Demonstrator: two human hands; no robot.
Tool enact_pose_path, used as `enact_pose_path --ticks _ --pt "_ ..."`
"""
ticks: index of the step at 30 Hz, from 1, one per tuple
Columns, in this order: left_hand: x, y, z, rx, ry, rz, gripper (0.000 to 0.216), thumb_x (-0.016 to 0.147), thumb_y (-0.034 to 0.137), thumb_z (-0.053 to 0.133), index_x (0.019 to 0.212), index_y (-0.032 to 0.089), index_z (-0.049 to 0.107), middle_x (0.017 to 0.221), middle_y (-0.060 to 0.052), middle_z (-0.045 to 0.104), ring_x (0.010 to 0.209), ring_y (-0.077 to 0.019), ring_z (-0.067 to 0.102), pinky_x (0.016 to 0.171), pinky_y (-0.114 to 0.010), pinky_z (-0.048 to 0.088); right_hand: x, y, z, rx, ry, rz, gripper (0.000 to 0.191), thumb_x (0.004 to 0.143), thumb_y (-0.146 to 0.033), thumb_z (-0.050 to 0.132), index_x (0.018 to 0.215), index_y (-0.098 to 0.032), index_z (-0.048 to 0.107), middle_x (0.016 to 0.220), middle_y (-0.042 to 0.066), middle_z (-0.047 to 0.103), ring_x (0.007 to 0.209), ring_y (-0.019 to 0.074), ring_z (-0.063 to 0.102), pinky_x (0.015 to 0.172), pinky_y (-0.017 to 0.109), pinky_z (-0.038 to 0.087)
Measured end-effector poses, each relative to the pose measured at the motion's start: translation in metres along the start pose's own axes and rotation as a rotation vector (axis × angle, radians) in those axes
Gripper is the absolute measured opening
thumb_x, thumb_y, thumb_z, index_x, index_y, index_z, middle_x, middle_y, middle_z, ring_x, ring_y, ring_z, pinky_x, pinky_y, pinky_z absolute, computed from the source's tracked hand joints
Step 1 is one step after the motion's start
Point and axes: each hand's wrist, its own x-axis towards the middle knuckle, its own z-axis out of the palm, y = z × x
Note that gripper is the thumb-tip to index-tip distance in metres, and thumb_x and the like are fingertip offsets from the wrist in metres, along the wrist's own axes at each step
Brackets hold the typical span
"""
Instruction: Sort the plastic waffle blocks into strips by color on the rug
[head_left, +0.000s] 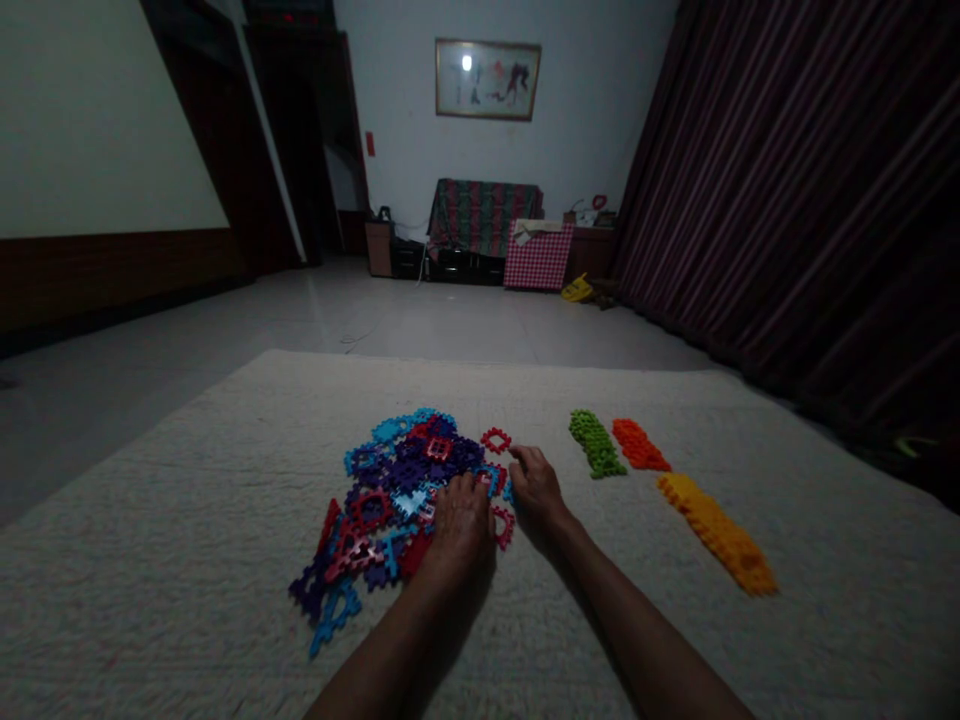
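Note:
A loose pile of flat interlocking plastic pieces [390, 490] in blue, purple and red lies on a cream rug [187, 560]. My left hand [459, 520] rests palm down on the pile's right side, fingers curled onto the pieces. My right hand [534, 485] lies just right of the pile, its fingertips bent together near a red piece [496, 440]; whether they grip anything is unclear. Another red piece [504, 525] sits between the two hands. To the right lie sorted rows: green pieces [596, 443], orange-red pieces [639, 446] and yellow-orange pieces [716, 530].
The rug ends at a grey tiled floor [420, 315]. Dark striped curtains [787, 200] hang along the right. At the far wall stand a covered cabinet [484, 215], a checked red box [538, 258] and a framed picture [487, 78].

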Motion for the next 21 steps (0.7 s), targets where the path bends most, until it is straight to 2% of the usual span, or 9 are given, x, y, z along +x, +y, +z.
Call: enact_pose_path --ticks 3,6,8,10,12,15,18,21 --pt "0.0 0.002 0.004 -0.006 0.032 -0.029 0.035 0.092 0.02 0.049 0.125 0.02 0.058 0.137 -0.013 0.056 0.128 -0.0295 0.049 0.108 -0.047 0.038 0.022 -0.006 -0.001 -0.149 -0.06 0.14 0.035 0.087 -0.021 0.048 0.118 -0.015 0.064 0.112 0.012 0.064 0.105 0.0212 0.061 0.095 0.031 0.046" --pt "0.001 0.002 0.007 0.012 0.057 -0.035 0.034 0.092 0.021 0.048 0.123 0.018 0.059 0.143 -0.014 0.053 0.132 -0.0305 0.046 0.111 -0.048 0.037 0.041 -0.016 0.0 -0.312 -0.161 0.266 0.046 0.088 -0.044 0.056 0.122 -0.015 0.062 0.117 0.015 0.061 0.107 0.0255 0.061 0.088 0.034 0.048" --pt "0.001 0.002 0.008 0.024 0.064 -0.027 0.035 0.092 0.022 0.047 0.125 0.016 0.058 0.146 -0.015 0.05 0.134 -0.0311 0.044 0.112 -0.049 0.035 0.049 -0.022 0.002 -0.396 -0.212 0.298 0.052 0.085 -0.055 0.058 0.12 -0.016 0.064 0.12 0.016 0.059 0.108 0.0283 0.061 0.086 0.036 0.048" --pt "0.001 0.002 0.008 0.028 0.056 -0.026 0.036 0.092 0.023 0.047 0.126 0.016 0.057 0.146 -0.014 0.051 0.134 -0.031 0.045 0.112 -0.048 0.036 0.054 -0.025 0.002 -0.435 -0.253 0.301 0.051 0.083 -0.057 0.059 0.115 -0.019 0.067 0.119 0.015 0.059 0.107 0.0285 0.062 0.085 0.036 0.048" --pt "0.001 0.002 0.008 0.03 0.054 -0.03 0.037 0.092 0.022 0.047 0.127 0.017 0.057 0.145 -0.014 0.052 0.133 -0.0306 0.046 0.111 -0.048 0.036 0.055 -0.023 0.001 -0.433 -0.26 0.288 0.047 0.083 -0.055 0.06 0.112 -0.02 0.069 0.117 0.014 0.06 0.104 0.0263 0.063 0.083 0.033 0.047" --pt "0.0 0.003 0.007 0.04 0.076 -0.026 0.037 0.092 0.022 0.047 0.128 0.017 0.056 0.144 -0.014 0.052 0.132 -0.0308 0.046 0.11 -0.048 0.037 0.052 -0.014 -0.004 -0.397 -0.199 0.257 0.043 0.082 -0.052 0.063 0.106 -0.018 0.071 0.109 0.014 0.064 0.096 0.0235 0.065 0.077 0.03 0.046" --pt "-0.001 0.002 0.007 0.048 0.089 -0.004 0.037 0.092 0.023 0.048 0.127 0.017 0.056 0.143 -0.014 0.053 0.131 -0.0308 0.047 0.109 -0.047 0.037 0.042 0.001 -0.016 -0.278 -0.136 0.244 0.037 0.079 -0.051 0.065 0.088 -0.016 0.073 0.085 0.01 0.068 0.077 0.0209 0.064 0.066 0.028 0.043" --pt "-0.001 0.0 0.007 0.049 0.086 0.012 0.034 0.092 0.023 0.048 0.125 0.018 0.057 0.14 -0.014 0.055 0.127 -0.03 0.049 0.107 -0.046 0.039 0.027 0.016 -0.033 -0.139 -0.111 0.214 0.034 0.077 -0.051 0.066 0.076 -0.017 0.072 0.067 0.004 0.064 0.062 0.0166 0.058 0.058 0.027 0.039"
